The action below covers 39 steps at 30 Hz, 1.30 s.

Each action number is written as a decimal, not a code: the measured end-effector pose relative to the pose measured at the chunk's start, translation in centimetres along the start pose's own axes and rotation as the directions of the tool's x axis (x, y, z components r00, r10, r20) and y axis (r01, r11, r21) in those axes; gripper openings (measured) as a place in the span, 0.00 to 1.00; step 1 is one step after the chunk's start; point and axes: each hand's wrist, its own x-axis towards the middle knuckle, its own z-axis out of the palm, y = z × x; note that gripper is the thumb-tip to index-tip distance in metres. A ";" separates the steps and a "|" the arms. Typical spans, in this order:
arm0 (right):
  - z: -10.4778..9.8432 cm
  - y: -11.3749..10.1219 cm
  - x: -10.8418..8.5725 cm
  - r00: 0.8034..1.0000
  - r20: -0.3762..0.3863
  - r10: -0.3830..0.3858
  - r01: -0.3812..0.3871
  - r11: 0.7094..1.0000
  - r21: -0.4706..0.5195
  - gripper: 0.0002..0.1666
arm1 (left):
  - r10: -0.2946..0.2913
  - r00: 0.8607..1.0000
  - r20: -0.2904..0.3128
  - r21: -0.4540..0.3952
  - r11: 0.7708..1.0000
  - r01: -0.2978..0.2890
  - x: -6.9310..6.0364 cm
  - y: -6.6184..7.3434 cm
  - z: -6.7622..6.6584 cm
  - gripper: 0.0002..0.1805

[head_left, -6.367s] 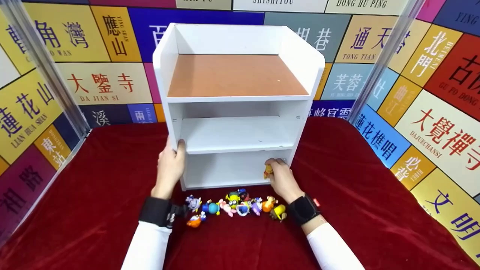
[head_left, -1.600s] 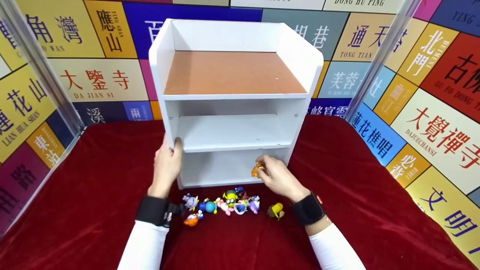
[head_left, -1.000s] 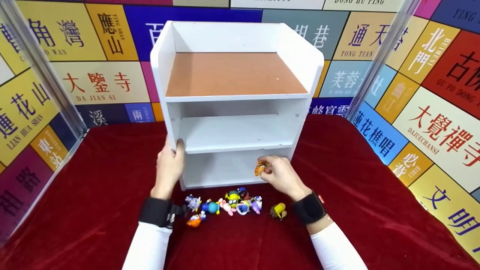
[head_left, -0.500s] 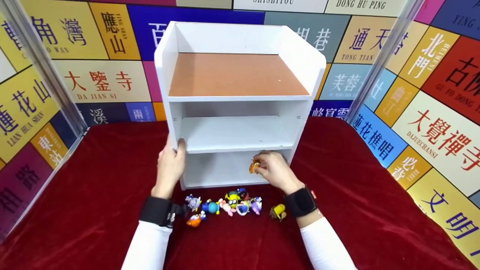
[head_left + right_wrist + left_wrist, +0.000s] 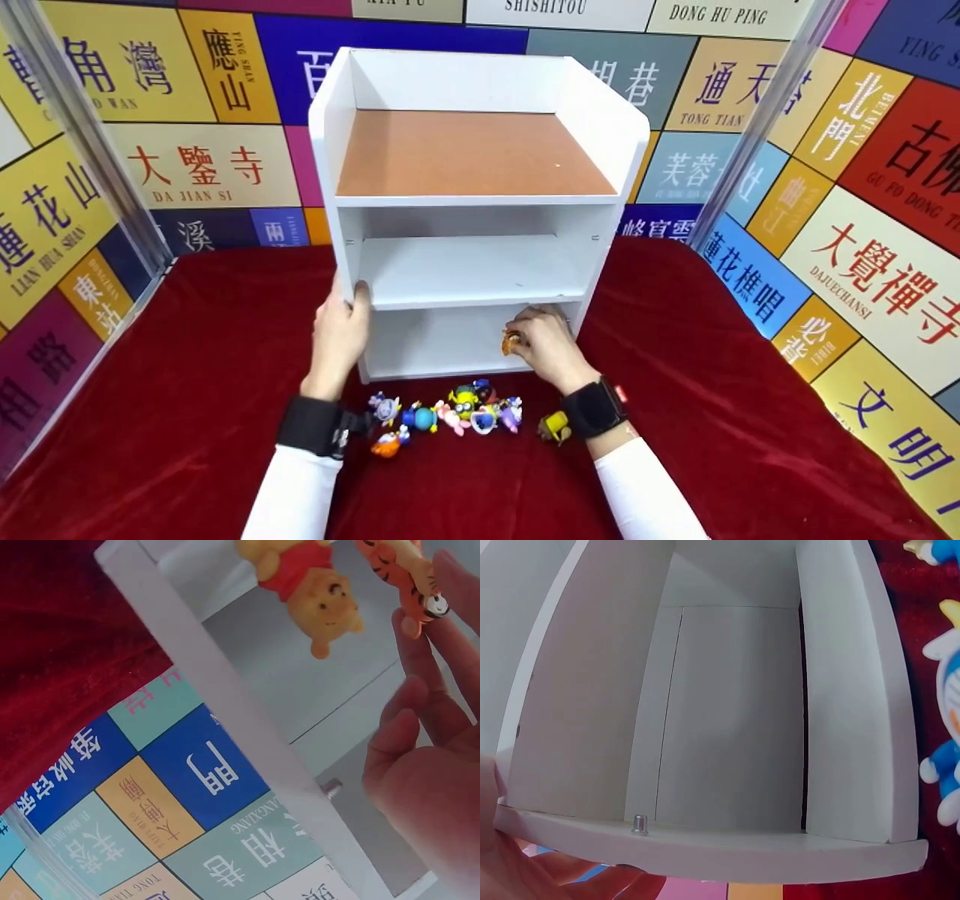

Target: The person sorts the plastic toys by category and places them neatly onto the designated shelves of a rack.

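Observation:
My left hand [image 5: 339, 337] grips the left side panel of the white shelf unit [image 5: 480, 199], thumb at the panel's front edge. At the right part of the bottom compartment, my right hand [image 5: 551, 346] pinches a small orange figure [image 5: 511, 343]. The right wrist view shows this as a striped tiger figure [image 5: 405, 574] between thumb and fingers. Beside it in that view, inside the compartment, is a yellow bear figure in a red shirt [image 5: 321, 604], not touched by the hand. The head view hides the bear behind my right hand.
Several small figures lie in a row on the red cloth [image 5: 225, 390] before the unit, among them a blue one [image 5: 420, 418] and an orange one [image 5: 387, 445]. A yellow-brown figure [image 5: 555, 426] lies apart near my right wrist. Panels with lettering stand behind.
Earlier my right hand held the yellow figure at the bottom compartment; now it holds the orange one, which has left the row. Lately that hand has shifted only slightly. The left hand keeps its grip.

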 end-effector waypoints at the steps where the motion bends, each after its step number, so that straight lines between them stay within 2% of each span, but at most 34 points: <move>1: 0.1 0.1 0.0 1.000 0.001 0.003 -0.003 1.000 0.001 0.15 | -0.004 1.000 0.003 0.000 1.000 0.004 0.0 0.0 0.0 0.28; 5: 0.3 0.2 -0.1 1.000 0.009 0.008 -0.008 1.000 -0.004 0.14 | -0.019 1.000 0.007 0.002 1.000 0.019 0.0 -0.1 0.0 0.29; 10: 0.5 0.5 -0.2 1.000 0.007 -0.001 0.001 0.999 -0.039 0.12 | -0.012 1.000 -0.010 0.006 1.000 0.012 0.0 -0.1 0.1 0.28; 16: 0.5 0.4 -0.3 1.000 0.020 0.015 -0.015 0.999 -0.033 0.10 | -0.019 1.000 -0.009 0.004 1.000 0.019 -0.1 -0.2 0.0 0.28; 23: 0.7 0.5 -0.4 1.000 -0.002 0.012 -0.012 0.998 -0.056 0.08 | -0.036 0.999 -0.002 0.013 0.999 0.036 0.0 -0.1 0.0 0.28; 32: 0.6 0.5 -0.3 1.000 -0.006 0.015 -0.015 0.998 -0.053 0.07 | -0.006 1.000 -0.011 0.006 1.000 0.006 0.1 0.0 0.0 0.26; 39: 0.8 0.5 -0.3 1.000 0.000 0.016 -0.016 0.998 -0.056 0.07 | -0.015 1.000 -0.001 -0.006 1.000 0.015 0.0 -0.1 0.0 0.26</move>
